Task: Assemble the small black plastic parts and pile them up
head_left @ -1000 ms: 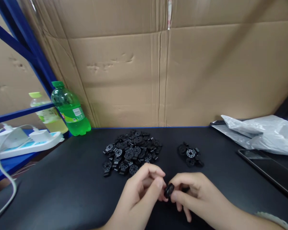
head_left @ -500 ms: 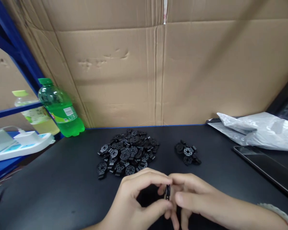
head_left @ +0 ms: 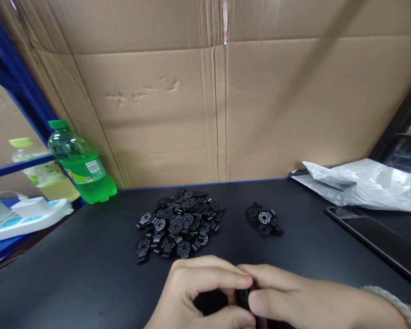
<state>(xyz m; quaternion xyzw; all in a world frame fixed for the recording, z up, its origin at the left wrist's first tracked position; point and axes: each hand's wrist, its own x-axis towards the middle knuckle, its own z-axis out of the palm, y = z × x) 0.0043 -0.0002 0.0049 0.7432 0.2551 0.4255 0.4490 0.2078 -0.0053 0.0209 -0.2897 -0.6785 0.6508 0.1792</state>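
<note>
At the bottom of the view my left hand [head_left: 195,292] and my right hand [head_left: 294,299] meet over the black table [head_left: 89,256]. Both pinch one small black plastic part [head_left: 242,298] between thumbs and fingertips; most of it is hidden by my fingers. Just beyond my left hand lies a large pile of black round perforated parts [head_left: 180,221]. A small cluster of the same parts [head_left: 263,219] lies farther right, beyond my right hand.
A cardboard wall [head_left: 226,105] stands behind the table. A green bottle [head_left: 80,164] and a paler bottle [head_left: 37,167] stand at the left by a blue rack [head_left: 17,77] and a white power strip [head_left: 23,214]. A plastic bag [head_left: 359,185] and a dark tablet [head_left: 380,240] lie right.
My hands have drawn closer to me and closed tighter around the small part, which now shows less. The view has shifted slightly to the right.
</note>
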